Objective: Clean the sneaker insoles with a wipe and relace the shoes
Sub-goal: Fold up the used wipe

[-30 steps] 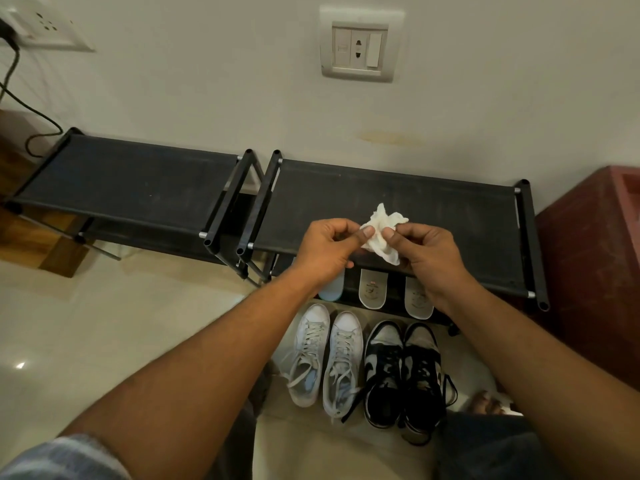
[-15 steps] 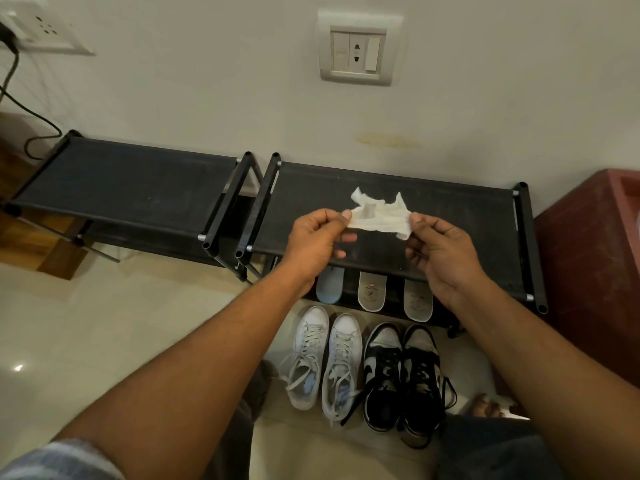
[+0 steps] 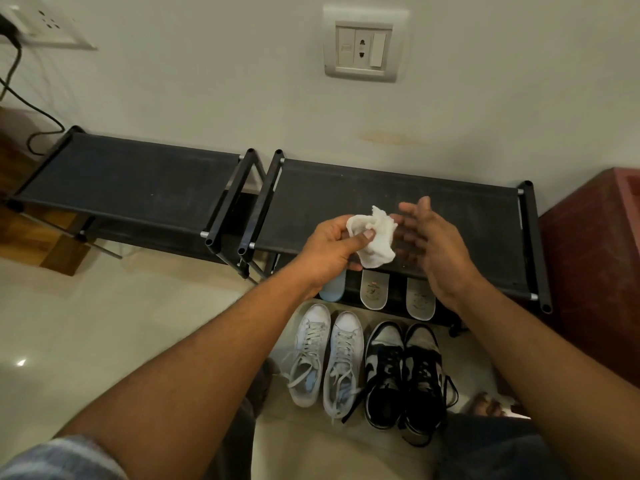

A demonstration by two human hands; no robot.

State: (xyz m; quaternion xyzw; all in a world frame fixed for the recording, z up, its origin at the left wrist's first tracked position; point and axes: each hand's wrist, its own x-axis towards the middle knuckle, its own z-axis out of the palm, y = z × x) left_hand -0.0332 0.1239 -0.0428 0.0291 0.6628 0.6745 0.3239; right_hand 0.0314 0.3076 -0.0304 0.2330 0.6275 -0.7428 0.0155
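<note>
Head view: my left hand point(image 3: 329, 242) pinches the crumpled wipe point(image 3: 379, 240) over the rack point(image 3: 460, 213), right hand point(image 3: 433, 247) spread empty beside it; I'd bunch a clean face outward before reaching down to the insoles point(image 3: 374, 289) below.

Blue-grey sleeve point(image 3: 59, 459) (pattern blurred) — dark trousers point(image 3: 491, 448)

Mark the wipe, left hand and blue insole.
wipe point(image 3: 381, 244), head view, crumpled middle.
left hand point(image 3: 328, 244), head view, back of the hand.
blue insole point(image 3: 333, 289), head view, rounded end showing below the wrist.
</note>
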